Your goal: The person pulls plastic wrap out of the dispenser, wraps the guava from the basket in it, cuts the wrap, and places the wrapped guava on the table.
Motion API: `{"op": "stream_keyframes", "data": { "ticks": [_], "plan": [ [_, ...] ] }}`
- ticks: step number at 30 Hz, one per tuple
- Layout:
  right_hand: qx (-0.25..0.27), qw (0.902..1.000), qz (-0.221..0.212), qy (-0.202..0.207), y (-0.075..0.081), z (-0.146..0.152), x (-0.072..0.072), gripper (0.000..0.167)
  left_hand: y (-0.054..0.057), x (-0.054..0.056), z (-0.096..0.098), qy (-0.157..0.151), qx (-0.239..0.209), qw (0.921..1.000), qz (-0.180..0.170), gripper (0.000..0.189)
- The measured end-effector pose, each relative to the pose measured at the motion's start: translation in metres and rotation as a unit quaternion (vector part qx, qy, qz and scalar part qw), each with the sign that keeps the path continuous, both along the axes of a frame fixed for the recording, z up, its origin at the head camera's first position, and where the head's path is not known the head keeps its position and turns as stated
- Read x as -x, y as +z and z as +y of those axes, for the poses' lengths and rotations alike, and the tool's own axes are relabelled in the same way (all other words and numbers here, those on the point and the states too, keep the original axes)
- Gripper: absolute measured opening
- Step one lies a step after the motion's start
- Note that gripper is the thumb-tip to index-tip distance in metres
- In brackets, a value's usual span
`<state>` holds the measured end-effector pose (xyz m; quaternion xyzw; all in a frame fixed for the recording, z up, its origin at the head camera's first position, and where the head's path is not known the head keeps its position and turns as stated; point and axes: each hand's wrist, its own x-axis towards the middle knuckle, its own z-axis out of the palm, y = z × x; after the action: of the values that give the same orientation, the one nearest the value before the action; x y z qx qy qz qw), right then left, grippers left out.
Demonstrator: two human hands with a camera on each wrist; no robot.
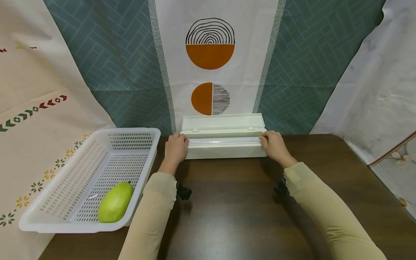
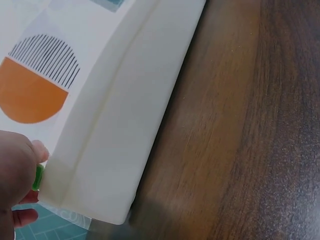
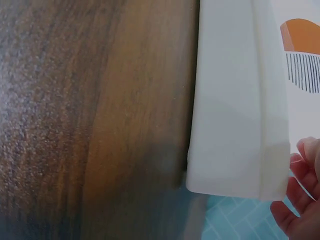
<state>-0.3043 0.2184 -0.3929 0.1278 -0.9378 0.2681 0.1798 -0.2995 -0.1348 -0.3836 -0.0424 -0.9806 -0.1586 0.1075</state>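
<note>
A cream-white cling film dispenser [image 1: 226, 152] lies lengthwise at the table's far edge, with its long lid [image 1: 224, 122] raised behind it. Across its top runs a shiny, pale strip of what looks like cling film [image 1: 224, 141]. My left hand [image 1: 175, 150] grips the dispenser's left end. In the left wrist view a small green piece [image 2: 38, 177] shows between the fingers, its kind unclear. At the right end my right hand [image 1: 275, 146] holds the upper corner with curled fingers [image 3: 300, 192]. The dispenser's inside is mostly hidden.
At the left stands a white perforated plastic basket [image 1: 155, 144] with a smooth yellow-green fruit [image 1: 116, 202] in it. Dark brown wooden table [image 1: 224, 216] extends in front of the dispenser. Patterned cloths [image 1: 130, 65] hang behind and on both sides.
</note>
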Motion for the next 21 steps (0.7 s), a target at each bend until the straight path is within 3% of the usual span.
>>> {"op": "stream_keyframes", "data": {
  "ticks": [7,13,17,21],
  "plan": [
    [0.027,0.9996,0.0,-0.001,0.0053,0.0019,-0.0022,0.02,0.0019,-0.0002,-0.0001,-0.008,-0.024,0.9993,0.029,0.02],
    [0.042,0.9991,-0.007,-0.004,0.009,0.0037,-0.0039,0.02,0.0007,-0.0005,-0.0022,-0.035,-0.094,0.9939,0.044,0.018],
    [0.045,0.9989,-0.015,0.0,0.009,0.0048,-0.0038,0.021,0.0017,-0.0015,-0.0032,-0.054,-0.146,0.9876,0.02,0.017],
    [0.048,0.9988,-0.01,0.001,0.0092,0.0057,-0.0043,0.021,0.0054,-0.0033,-0.0041,-0.068,-0.153,0.9858,-0.013,0.019]
  ]
}}
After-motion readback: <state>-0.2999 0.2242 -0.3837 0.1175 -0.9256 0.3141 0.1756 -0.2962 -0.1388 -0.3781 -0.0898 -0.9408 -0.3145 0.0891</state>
